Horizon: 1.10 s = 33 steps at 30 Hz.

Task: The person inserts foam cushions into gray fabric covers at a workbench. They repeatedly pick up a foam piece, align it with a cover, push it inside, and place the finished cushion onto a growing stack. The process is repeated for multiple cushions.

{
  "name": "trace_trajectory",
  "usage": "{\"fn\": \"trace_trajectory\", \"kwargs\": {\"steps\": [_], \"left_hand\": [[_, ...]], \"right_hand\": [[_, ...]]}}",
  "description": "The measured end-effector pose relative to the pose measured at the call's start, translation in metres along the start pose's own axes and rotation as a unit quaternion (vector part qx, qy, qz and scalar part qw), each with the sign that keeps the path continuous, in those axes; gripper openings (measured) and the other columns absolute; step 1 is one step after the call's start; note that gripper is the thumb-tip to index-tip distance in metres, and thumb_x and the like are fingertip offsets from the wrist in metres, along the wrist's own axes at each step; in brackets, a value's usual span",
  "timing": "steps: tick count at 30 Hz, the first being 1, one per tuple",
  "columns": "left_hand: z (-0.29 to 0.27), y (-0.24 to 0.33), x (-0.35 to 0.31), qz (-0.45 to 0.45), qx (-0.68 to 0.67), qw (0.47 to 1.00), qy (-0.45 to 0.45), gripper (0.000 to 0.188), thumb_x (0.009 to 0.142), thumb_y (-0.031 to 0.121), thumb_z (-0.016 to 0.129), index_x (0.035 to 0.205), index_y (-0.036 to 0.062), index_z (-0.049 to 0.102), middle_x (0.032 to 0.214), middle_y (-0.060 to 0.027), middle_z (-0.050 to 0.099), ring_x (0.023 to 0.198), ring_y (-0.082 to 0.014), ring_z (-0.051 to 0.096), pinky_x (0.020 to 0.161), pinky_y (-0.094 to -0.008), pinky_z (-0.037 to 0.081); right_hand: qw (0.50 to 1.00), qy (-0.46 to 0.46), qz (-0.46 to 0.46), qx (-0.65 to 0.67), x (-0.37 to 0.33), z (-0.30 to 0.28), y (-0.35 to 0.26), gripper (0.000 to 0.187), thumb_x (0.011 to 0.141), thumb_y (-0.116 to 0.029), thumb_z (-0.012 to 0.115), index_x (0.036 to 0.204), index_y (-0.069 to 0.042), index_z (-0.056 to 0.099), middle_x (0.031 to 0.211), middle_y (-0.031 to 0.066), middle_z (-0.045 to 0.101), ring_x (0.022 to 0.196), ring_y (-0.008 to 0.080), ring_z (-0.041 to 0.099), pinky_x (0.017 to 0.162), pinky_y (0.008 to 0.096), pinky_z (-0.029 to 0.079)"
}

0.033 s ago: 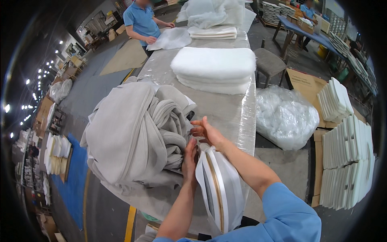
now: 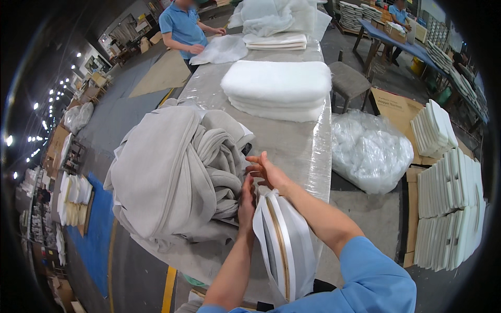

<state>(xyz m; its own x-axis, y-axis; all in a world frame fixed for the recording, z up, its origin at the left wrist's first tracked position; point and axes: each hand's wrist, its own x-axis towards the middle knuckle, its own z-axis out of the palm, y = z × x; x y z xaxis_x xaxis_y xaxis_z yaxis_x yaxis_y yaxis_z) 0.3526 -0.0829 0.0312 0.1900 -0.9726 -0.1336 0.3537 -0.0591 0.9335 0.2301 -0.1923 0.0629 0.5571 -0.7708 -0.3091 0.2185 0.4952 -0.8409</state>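
Note:
Between my forearms stands a white fabric cover (image 2: 300,245) with a gold-brown zipper running along its edge and a grey layer visible beside it. My left hand (image 2: 247,202) lies along the cover's left side, fingers stretched out, close to a big heap of grey fabric covers (image 2: 156,172). Just past the cover's far end, my right hand (image 2: 269,170) has its fingers spread and curved toward the left hand; I see nothing held in it. The two hands nearly meet, so some of the left fingers are hidden.
Folded white wadding (image 2: 276,83) lies farther up the plastic-covered table (image 2: 282,138). Right of the table are a plastic-wrapped bundle (image 2: 370,151), a chair (image 2: 349,81) and stacked white pads (image 2: 449,208). A co-worker (image 2: 182,26) handles white sheeting at the far left.
My left hand has shifted slightly forward, closer to the right hand. The right hand, the cover and the fabric heap look nearly the same.

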Motion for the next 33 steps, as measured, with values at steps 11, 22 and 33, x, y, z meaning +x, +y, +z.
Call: {"fn": "trace_trajectory", "kwargs": {"steps": [11,22,33], "left_hand": [[0.025,0.004,0.048,0.036,0.066,0.989,-0.129,0.075,0.114,0.057,0.023,0.169,0.0076,0.014,0.174,-0.0148,0.018,0.161,-0.0275,0.017,0.130,-0.0410,0.013],[0.006,0.010,0.062,-0.002,0.071,0.994,-0.082,0.084,0.111,0.063,0.029,0.171,0.0093,0.006,0.176,-0.0209,0.011,0.163,-0.0308,0.012,0.131,-0.0422,0.010],[0.052,0.049,-0.060,0.042,0.244,0.968,-0.041,0.064,0.101,0.005,0.061,0.158,-0.0094,0.036,0.159,-0.0239,0.046,0.146,-0.0310,0.047,0.121,-0.0377,0.036]], "right_hand": [[0.969,0.050,-0.239,-0.039,0.008,0.004,0.052,0.083,0.111,-0.066,0.026,0.166,-0.005,0.030,0.167,0.0130,0.037,0.155,0.0262,0.032,0.129,0.0394,0.018],[0.933,0.108,-0.293,-0.179,-0.018,0.011,0.051,0.073,0.112,-0.056,0.037,0.161,-0.002,0.040,0.159,0.0150,0.044,0.148,0.0271,0.040,0.124,0.0418,0.029],[0.964,0.016,-0.220,-0.148,-0.101,-0.023,0.008,0.039,0.096,-0.007,0.066,0.135,-0.004,0.068,0.145,0.0125,0.061,0.123,0.0211,0.064,0.103,0.0348,0.051]]}}
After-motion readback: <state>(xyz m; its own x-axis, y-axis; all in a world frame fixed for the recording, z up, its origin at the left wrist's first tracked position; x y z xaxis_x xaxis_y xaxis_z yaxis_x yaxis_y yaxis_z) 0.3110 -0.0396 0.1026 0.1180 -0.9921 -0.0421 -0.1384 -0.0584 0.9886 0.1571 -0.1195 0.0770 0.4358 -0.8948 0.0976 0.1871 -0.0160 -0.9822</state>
